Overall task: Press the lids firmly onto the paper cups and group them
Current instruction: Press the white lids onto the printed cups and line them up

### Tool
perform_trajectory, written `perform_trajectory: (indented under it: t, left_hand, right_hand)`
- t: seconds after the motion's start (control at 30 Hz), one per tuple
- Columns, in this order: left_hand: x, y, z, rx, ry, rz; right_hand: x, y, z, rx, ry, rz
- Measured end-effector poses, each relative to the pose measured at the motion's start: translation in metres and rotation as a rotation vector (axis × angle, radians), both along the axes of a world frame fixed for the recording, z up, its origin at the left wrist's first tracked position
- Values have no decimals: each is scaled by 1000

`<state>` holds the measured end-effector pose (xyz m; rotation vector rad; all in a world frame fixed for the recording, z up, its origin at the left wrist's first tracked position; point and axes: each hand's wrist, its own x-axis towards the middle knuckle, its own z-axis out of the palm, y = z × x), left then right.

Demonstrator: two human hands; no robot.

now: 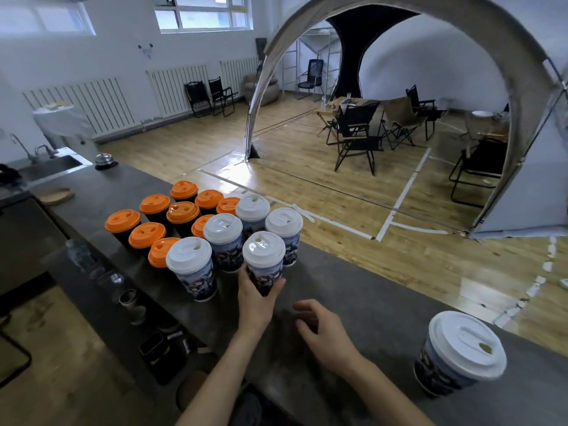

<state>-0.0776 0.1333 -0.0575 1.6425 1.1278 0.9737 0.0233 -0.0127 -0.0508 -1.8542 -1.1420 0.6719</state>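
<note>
Several black cups with orange lids [182,212] stand grouped on the dark counter [362,290]. Right beside them stand several printed paper cups with white lids [222,229]. My left hand [256,298] is wrapped around the lower part of the nearest white-lidded cup [263,256], at the front of that group. My right hand [322,330] hovers over the counter just right of it, fingers apart, holding nothing. One more white-lidded printed cup [461,352] stands alone at the counter's near right.
A lower shelf on the left holds small glasses [129,298] and a dark phone-like object [152,347]. A sink [46,167] and a service bell [104,159] lie at the counter's far left. Beyond the counter edge is wooden floor, folding chairs and a tent.
</note>
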Motion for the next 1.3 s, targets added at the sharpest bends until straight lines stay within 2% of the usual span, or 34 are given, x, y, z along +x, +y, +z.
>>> perform_trajectory:
  t: [0.27,0.4,0.5,0.63,0.8,0.9,0.97,1.03,1.1,1.23,1.3]
  left_hand:
    - [-9,-10,-14,-69,77,-55]
    - [-29,-50,-25,-156,28,-84]
    - [-29,-85,-23,-134,27,-111]
    - [7,-123,-3,-45,-17,-341]
    - [77,-168,50,-102,-140,-751]
    - [110,-192,64,-94,-117,-944]
    - [124,-203,60,-92,-103,-959]
    - [128,-215,57,-198,-201,-889]
    - [127,-225,53,-265,-266,-809]
    - [119,-241,49,-256,-255,-781]
    - [118,-243,51,-359,-254,-767]
  right_hand:
    - [3,-23,13,94,-35,-30]
    - [-1,-56,22,173,-64,-42]
    - [0,-89,21,225,-24,-98]
    - [5,-137,17,227,4,-220]
    - [8,-201,15,178,-19,-396]
    - [13,-234,4,180,-75,-538]
    - [19,-248,-3,206,-88,-659]
    - [23,-251,-4,256,-74,-753]
    - [26,-244,-2,246,-93,-762]
    - [25,-219,-5,295,36,-736]
    - [26,-211,-7,335,59,-771]
